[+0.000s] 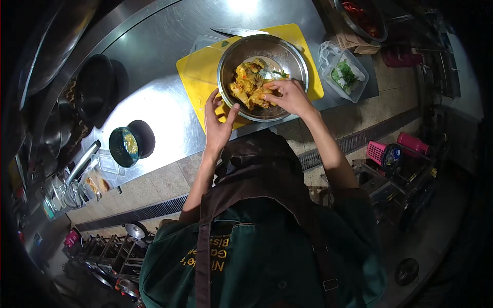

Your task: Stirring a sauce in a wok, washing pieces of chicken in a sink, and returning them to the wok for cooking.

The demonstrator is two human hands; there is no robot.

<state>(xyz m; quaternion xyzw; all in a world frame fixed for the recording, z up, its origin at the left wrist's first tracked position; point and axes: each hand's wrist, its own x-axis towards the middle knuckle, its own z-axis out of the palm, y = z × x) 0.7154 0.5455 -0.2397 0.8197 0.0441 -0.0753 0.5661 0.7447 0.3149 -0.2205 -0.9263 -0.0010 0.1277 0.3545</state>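
Observation:
A steel mixing bowl [263,45] stands on a yellow cutting board [194,90]. Inside it lie yellow-coated pieces of food [246,82], which look like meat, with a few bits of green and red. My right hand [289,96] reaches over the near right rim, thumb and fingertips on one of the pieces. At the near left rim is my left hand [220,121], thumb and fingers spread around the edge; whether it grips the bowl is unclear. Behind the bowl, a knife [242,31] lies across the board's far edge. A clear plastic lid [200,69] rests partly on the board's left side.
Right of the board, a plastic tub [348,79] holds green leaves. A dark bowl [125,146] with yellowish contents stands left, near a clear container [108,161] and a black pan [94,88]. At the back right are a cardboard box [356,44] and a bowl of red food [362,19].

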